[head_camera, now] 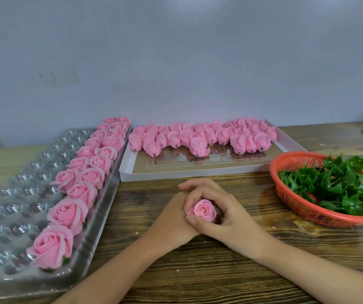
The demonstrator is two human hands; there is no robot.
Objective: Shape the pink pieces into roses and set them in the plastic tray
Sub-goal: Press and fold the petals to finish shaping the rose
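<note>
A pink rose point(203, 210) sits between both my hands above the wooden table. My right hand point(215, 202) curls its fingers and thumb round the rose from the right and over the top. My left hand point(174, 218) cups it from the left, its fingers mostly hidden behind the right hand. The clear plastic tray point(13, 194) lies at the left; two rows of finished pink roses point(84, 189) fill its right side. Several unshaped pink pieces point(198, 137) lie in the white box point(198, 171) beyond my hands.
An orange basket point(296, 202) of green leaf pieces point(338, 183) stands at the right. A grey wall runs behind the wooden table point(198, 270). Small crumbs dot the wood near my arms.
</note>
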